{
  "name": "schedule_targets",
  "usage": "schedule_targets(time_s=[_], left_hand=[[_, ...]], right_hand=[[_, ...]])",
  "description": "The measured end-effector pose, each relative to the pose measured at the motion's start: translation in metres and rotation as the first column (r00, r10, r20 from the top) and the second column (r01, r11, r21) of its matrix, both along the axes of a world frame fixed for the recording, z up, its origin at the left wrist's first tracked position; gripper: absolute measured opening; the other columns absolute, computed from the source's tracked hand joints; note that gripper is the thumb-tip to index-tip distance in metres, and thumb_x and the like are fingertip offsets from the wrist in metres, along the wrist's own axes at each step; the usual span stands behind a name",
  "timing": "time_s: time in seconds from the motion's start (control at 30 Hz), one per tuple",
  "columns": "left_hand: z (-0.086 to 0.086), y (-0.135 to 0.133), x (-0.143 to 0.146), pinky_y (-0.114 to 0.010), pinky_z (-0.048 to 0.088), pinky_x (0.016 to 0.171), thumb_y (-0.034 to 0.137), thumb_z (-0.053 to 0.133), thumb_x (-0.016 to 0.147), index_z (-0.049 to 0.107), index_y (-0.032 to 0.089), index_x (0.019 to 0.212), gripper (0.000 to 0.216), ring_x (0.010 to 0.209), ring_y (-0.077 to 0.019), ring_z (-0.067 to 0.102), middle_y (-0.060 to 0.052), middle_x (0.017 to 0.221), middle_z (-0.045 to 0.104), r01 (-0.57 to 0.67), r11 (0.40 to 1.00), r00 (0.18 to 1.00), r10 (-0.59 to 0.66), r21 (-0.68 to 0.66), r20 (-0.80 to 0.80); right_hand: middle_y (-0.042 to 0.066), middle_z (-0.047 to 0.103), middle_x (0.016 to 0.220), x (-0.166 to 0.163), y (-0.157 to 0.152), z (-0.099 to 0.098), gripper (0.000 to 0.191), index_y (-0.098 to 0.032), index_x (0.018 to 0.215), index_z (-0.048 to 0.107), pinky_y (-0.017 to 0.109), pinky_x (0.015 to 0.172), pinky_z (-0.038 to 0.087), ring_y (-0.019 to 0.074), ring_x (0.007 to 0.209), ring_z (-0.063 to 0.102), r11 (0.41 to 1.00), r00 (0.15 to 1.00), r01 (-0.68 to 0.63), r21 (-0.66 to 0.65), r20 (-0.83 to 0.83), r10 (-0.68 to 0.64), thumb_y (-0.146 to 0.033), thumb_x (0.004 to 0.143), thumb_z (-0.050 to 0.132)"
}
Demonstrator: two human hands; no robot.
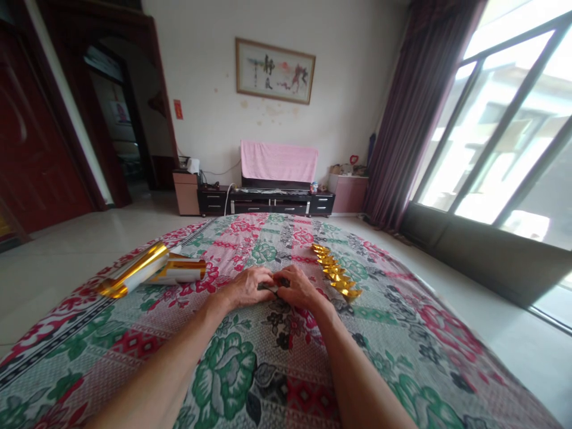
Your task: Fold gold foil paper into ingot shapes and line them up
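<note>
My left hand (249, 286) and my right hand (297, 286) meet over the middle of the patterned cloth (226, 372), fingers bent and pressed together. Whatever lies between their fingertips is mostly hidden; only a small pale and dark patch shows, and I cannot tell it from the cloth's print. To the right of my right hand runs a row of several folded gold paper ingots (338, 277). Left of my left hand lie curled gold foil sheets (138, 269) with whitish undersides, some resting over others.
The cloth covers a wide surface with a rounded far edge. Beyond it, a low black cabinet (270, 207) stands at the wall under a pink cloth (279, 161). A purple curtain (402, 119) hangs beside the windows at right; a red door (38, 137) is at left.
</note>
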State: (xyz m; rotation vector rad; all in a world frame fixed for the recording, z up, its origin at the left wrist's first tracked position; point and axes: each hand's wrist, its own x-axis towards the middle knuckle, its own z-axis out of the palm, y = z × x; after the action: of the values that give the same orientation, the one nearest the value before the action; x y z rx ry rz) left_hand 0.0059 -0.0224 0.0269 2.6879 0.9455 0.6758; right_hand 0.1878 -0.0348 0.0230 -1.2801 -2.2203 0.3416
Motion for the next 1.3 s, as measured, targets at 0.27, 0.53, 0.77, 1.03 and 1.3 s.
schedule_targets(time_s=[0.27, 0.53, 0.77, 1.03, 1.3], left_hand=[[0.000, 0.000, 0.004, -0.026, 0.041, 0.083, 0.022, 0.049, 0.081, 0.067, 0.021, 0.084, 0.018, 0.089, -0.0146, 0.057, -0.003, 0.093, 0.064, 0.019, 0.999, 1.000, -0.019, 0.046, -0.005], [0.001, -0.002, 0.003, -0.023, 0.042, 0.079, 0.021, 0.049, 0.079, 0.066, 0.020, 0.082, 0.017, 0.085, -0.0136, 0.057, -0.002, 0.088, 0.064, 0.014, 0.998, 1.000, -0.013, 0.066, -0.017], [0.000, -0.001, 0.004, -0.023, 0.041, 0.080, 0.016, 0.051, 0.075, 0.067, 0.020, 0.076, 0.017, 0.086, -0.0135, 0.056, -0.001, 0.089, 0.063, -0.001, 0.990, 1.000, 0.004, 0.142, -0.025], [-0.004, 0.002, 0.004, -0.023, 0.041, 0.072, 0.013, 0.049, 0.074, 0.066, 0.021, 0.075, 0.019, 0.076, -0.0132, 0.056, 0.000, 0.075, 0.062, -0.006, 0.984, 0.996, 0.022, 0.176, -0.087], [0.003, -0.005, 0.006, -0.023, 0.041, 0.072, 0.019, 0.048, 0.076, 0.066, 0.021, 0.073, 0.019, 0.076, -0.0135, 0.056, -0.001, 0.077, 0.063, -0.048, 0.992, 0.997, 0.055, 0.114, -0.056]], right_hand=[[0.002, 0.063, 0.081, 0.005, 0.001, 0.007, 0.027, -0.019, 0.081, 0.067, 0.024, 0.075, 0.038, 0.0162, 0.084, 0.052, 0.996, 0.996, -0.086, -0.001, -0.020, 0.086, -0.011, 0.068, 0.045], [0.003, 0.065, 0.077, 0.002, 0.006, -0.005, 0.021, -0.019, 0.080, 0.069, 0.026, 0.076, 0.039, 0.0153, 0.078, 0.054, 0.983, 0.994, -0.075, 0.165, -0.060, 0.086, -0.012, 0.072, 0.050], [0.003, 0.065, 0.078, 0.003, 0.007, -0.008, 0.021, -0.020, 0.081, 0.069, 0.025, 0.076, 0.039, 0.0158, 0.079, 0.054, 0.987, 0.997, -0.041, 0.153, -0.057, 0.050, -0.011, 0.071, 0.052], [0.004, 0.066, 0.082, 0.003, 0.008, -0.007, 0.028, -0.018, 0.079, 0.069, 0.025, 0.078, 0.039, 0.0147, 0.082, 0.054, 0.994, 0.997, -0.027, 0.107, -0.067, 0.034, -0.010, 0.077, 0.043], [0.003, 0.066, 0.085, 0.003, 0.010, -0.011, 0.022, -0.020, 0.081, 0.069, 0.026, 0.079, 0.039, 0.0157, 0.085, 0.054, 0.995, 0.999, 0.008, 0.096, -0.050, -0.003, -0.014, 0.076, 0.049]])
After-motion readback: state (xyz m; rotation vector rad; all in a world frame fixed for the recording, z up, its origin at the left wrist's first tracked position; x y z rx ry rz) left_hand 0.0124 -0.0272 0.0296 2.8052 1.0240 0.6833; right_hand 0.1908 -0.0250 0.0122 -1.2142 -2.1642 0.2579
